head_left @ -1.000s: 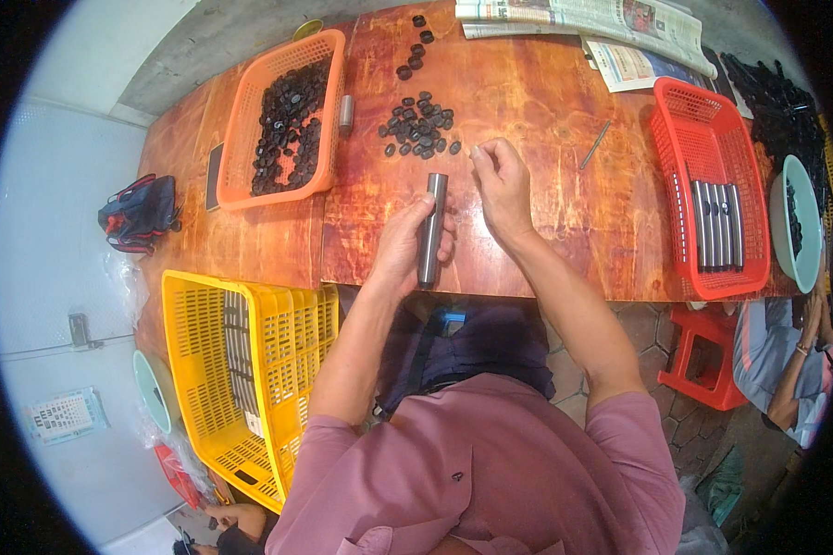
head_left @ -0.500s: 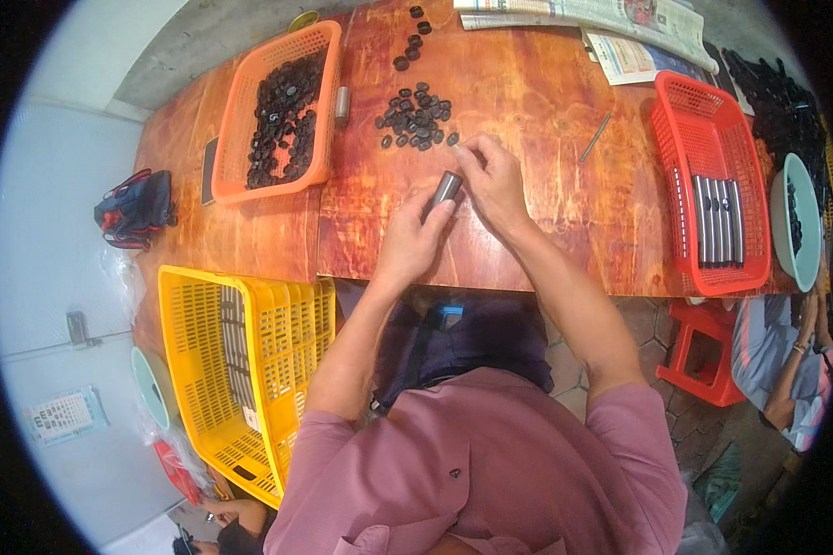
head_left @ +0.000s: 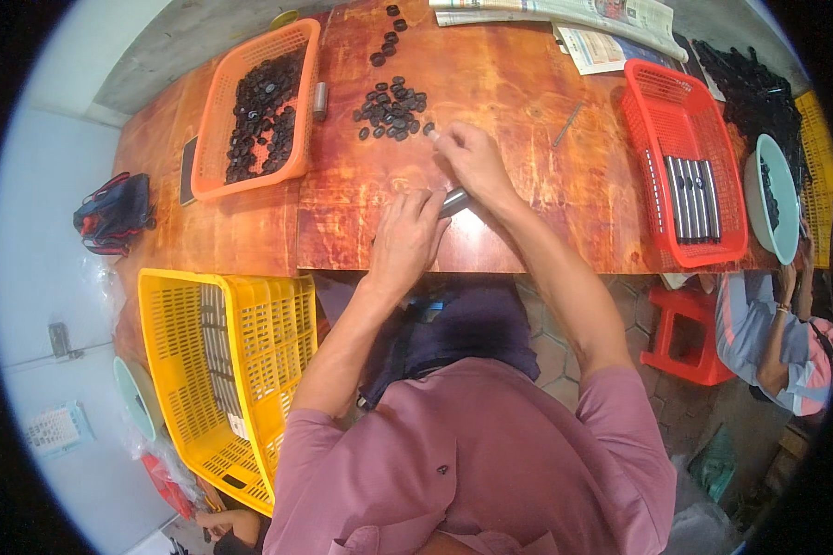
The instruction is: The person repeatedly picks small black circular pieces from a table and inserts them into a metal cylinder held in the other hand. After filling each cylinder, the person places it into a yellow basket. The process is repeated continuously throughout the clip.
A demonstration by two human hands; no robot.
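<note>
Right hand (head_left: 472,159) has reached toward black rings (head_left: 393,108)

We see a reddish wooden worktop (head_left: 528,92) carrying an orange basket (head_left: 254,111) of small black rings, a loose heap of black rings (head_left: 393,109), a red basket (head_left: 685,157) of metal tubes, and newspapers (head_left: 574,14) at its far edge.

I can't see most of the short grey metal tube (head_left: 455,201); my left hand (head_left: 404,242) covers its lower end. The black pile (head_left: 748,88) of small parts blurs at the rim.
</note>
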